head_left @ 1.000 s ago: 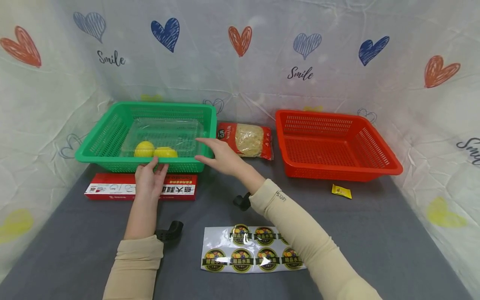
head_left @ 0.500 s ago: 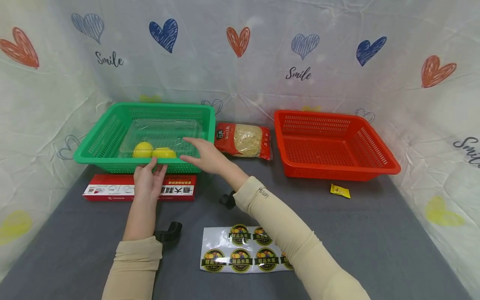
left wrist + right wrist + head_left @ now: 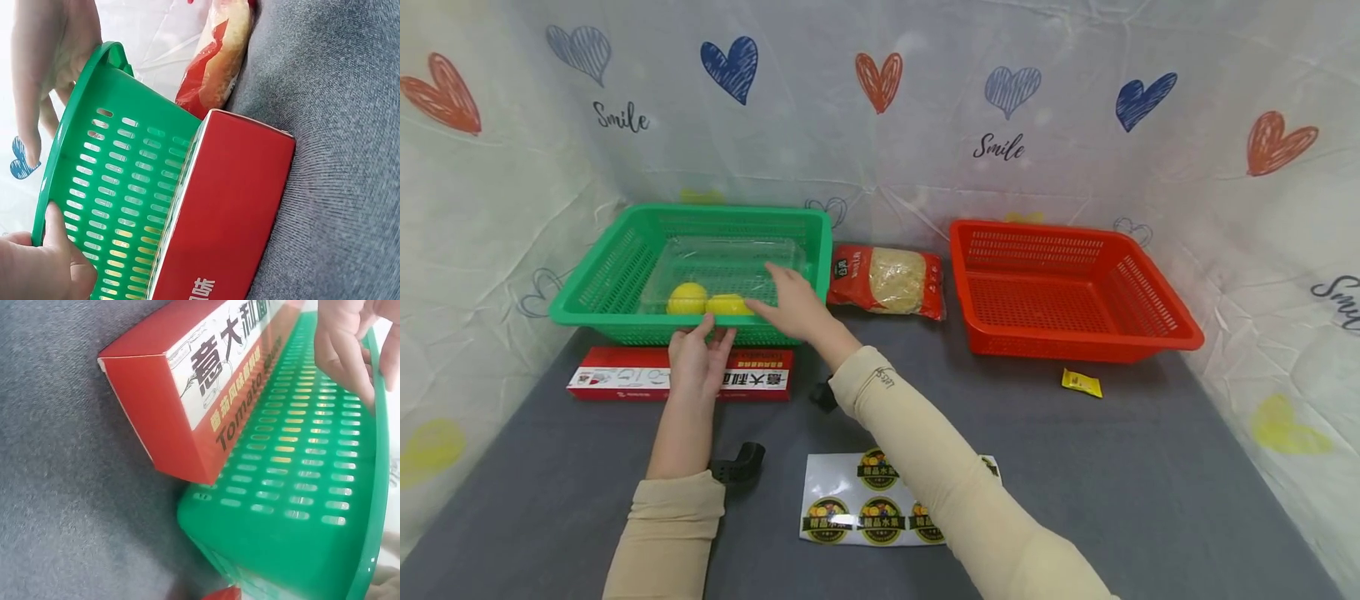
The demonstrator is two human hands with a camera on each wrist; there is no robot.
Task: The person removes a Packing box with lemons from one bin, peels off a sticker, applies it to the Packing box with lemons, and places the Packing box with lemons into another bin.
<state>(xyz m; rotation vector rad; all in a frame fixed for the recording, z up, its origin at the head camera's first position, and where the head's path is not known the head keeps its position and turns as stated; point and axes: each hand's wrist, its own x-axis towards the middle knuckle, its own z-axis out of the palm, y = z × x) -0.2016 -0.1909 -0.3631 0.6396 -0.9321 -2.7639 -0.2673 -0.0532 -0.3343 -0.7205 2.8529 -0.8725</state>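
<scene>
My left hand (image 3: 695, 360) holds the front rim of a green plastic basket (image 3: 613, 320), thumb over the rim and fingers below it on the outside. In the left wrist view its fingers (image 3: 57, 228) lie along that rim. Inside the basket sits a clear plastic box (image 3: 730, 254), with a round yellow fruit (image 3: 688, 298) and a second yellow fruit (image 3: 724, 305), both lemon-like, showing near the front. My right hand (image 3: 793, 307) reaches over the basket's front right part, thumb and fingers spread, holding nothing. Its thumb tip overlaps the second fruit's right end in the head view.
A red-and-white pasta box (image 3: 625, 375) lies against the basket's front. To the right are a red noodle packet (image 3: 895, 279), a red basket (image 3: 1022, 342) and a small yellow packet (image 3: 1082, 383). A sticker sheet (image 3: 831, 475) lies nearer, partly under the right sleeve.
My right hand has moved left, from the basket's right rim to over the clear box beside the yellow fruits. My left hand keeps its hold on the rim.
</scene>
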